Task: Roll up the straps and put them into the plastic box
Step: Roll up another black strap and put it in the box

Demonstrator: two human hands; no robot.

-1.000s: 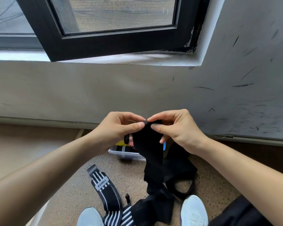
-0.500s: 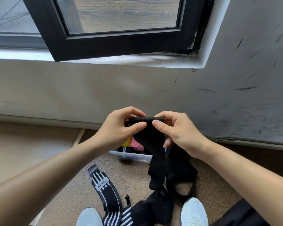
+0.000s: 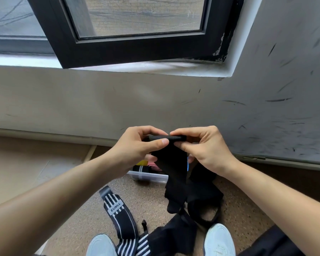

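Black strap (image 3: 174, 164) hangs from its rolled top edge, pinched by left hand (image 3: 137, 147) and right hand (image 3: 205, 150).

a plain, worn indoor room beside an outer wall; the kind of building cannot be told. a black-framed window (image 3: 137, 50) sits above a scuffed, streaked white wall (image 3: 266, 111). below lies a speckled brown floor (image 3: 78, 215).

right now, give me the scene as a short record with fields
left hand: pinches the rolled top of the black strap
right hand: pinches the same roll from the other side
strap tail: hangs down toward the floor
plastic box: on the floor, holds rolled straps
striped strap: unrolled on the floor by the shoes
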